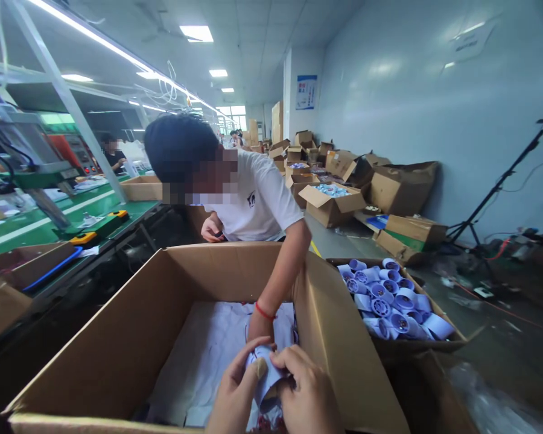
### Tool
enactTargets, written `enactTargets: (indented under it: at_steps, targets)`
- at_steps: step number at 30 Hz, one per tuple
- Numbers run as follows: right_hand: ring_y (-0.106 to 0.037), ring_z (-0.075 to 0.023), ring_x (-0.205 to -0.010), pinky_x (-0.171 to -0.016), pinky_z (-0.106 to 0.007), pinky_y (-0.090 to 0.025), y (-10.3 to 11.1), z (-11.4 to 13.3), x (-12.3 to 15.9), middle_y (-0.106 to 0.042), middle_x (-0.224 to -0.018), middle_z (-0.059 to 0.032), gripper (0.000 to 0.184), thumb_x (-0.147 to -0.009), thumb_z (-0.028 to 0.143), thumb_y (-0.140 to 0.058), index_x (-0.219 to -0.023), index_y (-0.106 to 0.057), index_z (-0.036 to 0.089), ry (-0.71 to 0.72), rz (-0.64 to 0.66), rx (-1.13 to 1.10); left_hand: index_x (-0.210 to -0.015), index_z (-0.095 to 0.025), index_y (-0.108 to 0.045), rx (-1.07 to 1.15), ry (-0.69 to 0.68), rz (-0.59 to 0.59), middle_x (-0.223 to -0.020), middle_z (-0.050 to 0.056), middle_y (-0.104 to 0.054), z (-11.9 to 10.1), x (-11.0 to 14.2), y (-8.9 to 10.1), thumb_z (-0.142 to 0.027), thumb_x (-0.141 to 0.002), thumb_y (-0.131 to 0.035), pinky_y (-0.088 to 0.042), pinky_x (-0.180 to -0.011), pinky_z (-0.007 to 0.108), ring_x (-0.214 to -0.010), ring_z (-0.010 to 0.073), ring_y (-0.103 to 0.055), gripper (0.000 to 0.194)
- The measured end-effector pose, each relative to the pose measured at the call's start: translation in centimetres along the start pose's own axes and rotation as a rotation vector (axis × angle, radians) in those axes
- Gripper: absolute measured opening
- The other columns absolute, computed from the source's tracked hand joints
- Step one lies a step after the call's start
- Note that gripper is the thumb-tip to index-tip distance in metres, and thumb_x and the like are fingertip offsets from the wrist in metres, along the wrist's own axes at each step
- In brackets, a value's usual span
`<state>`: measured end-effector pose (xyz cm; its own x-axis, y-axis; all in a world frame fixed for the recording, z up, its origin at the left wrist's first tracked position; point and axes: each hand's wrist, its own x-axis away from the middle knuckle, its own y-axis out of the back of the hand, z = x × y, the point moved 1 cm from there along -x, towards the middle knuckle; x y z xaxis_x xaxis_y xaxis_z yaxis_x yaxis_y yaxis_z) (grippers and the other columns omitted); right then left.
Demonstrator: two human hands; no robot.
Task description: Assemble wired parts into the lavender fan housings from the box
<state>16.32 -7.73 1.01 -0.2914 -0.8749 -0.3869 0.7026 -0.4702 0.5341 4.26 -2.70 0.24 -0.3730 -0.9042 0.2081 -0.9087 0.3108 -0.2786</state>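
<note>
My left hand (239, 386) and my right hand (306, 386) are closed around a pale bluish-white, hollow plastic housing (268, 381), its open end tilted towards me. The left thumb has a tan covering on its tip and presses on the housing's side; my right fingers grip the opposite edge. Both hands are over the near side of a large open cardboard box (339, 337). White sheets (208, 343) lie inside the box, with bits of red showing near my hands. A co-worker's arm (280, 277) with a red wristband reaches in just beyond the housing, that hand partly hidden.
The co-worker (257, 193) leans over the box's far side. On the right, another carton holds many similar plastic housings (384, 295). A green-topped workbench (136, 211) runs along the left. Open cartons (332, 205) line the wall, and a black tripod (502, 181) stands at right.
</note>
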Motion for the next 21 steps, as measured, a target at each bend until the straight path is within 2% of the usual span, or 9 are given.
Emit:
enactTargets:
  at_steps: [5, 9, 13, 17, 21]
  targets:
    - [-0.065, -0.0128, -0.064, -0.059, -0.017, -0.046, -0.5, -0.4, 0.1, -0.065, -0.068, 0.0009, 0.027, -0.068, -0.003, -0.046, -0.068, -0.062, 0.020, -0.032, -0.063, -0.107, -0.097, -0.020, -0.073, 0.009, -0.053, -0.068, -0.081, 0.004, -0.071, 1.2, -0.4, -0.4, -0.051, -0.063, -0.075, -0.047, -0.082, 0.029, -0.090, 0.0236, -0.061, 0.046]
    - [-0.065, -0.0136, -0.067, -0.062, -0.018, -0.047, -0.3, -1.0, 0.5, -0.063, -0.070, 0.0013, 0.031, -0.064, -0.005, -0.043, -0.072, -0.059, 0.021, 0.021, -0.109, -0.056, -0.099, -0.019, -0.072, 0.015, -0.002, -0.007, -0.064, 0.001, -0.065, 1.2, -0.4, -1.1, -0.050, -0.065, -0.075, -0.047, -0.070, 0.027, -0.072, 0.0195, -0.059, 0.046]
    - [-0.063, -0.0143, -0.070, -0.064, -0.019, -0.047, -0.2, -2.0, 1.1, -0.061, -0.073, 0.0005, 0.032, -0.067, -0.003, -0.042, -0.079, -0.058, 0.022, 0.127, -0.161, -0.026, -0.102, -0.018, -0.070, 0.016, 0.045, 0.016, -0.077, 0.004, -0.068, 1.0, -0.4, -1.9, -0.047, -0.067, -0.073, -0.047, -0.069, 0.027, -0.072, 0.0189, -0.059, 0.045]
    - [-0.063, -0.0135, -0.067, -0.061, -0.018, -0.048, 0.1, -3.4, 1.0, -0.062, -0.072, 0.0009, 0.025, -0.068, 0.002, -0.047, -0.078, -0.057, 0.022, 0.079, -0.122, -0.120, -0.100, -0.018, -0.070, 0.011, 0.034, 0.038, -0.083, 0.005, -0.069, 1.3, -0.6, -2.5, -0.044, -0.067, -0.073, -0.046, -0.069, 0.026, -0.074, 0.0189, -0.059, 0.042]
    - [-0.068, -0.0156, -0.084, -0.069, -0.019, -0.052, 0.2, -4.3, 1.4, -0.071, -0.096, -0.0033, 0.021, -0.071, 0.008, -0.047, -0.080, -0.058, 0.023, 0.066, -0.079, -0.236, -0.093, -0.017, -0.071, -0.026, 0.018, 0.084, -0.083, 0.005, -0.068, 1.7, -0.9, -3.0, -0.043, -0.067, -0.072, -0.045, -0.068, 0.025, -0.075, 0.0190, -0.057, 0.036]
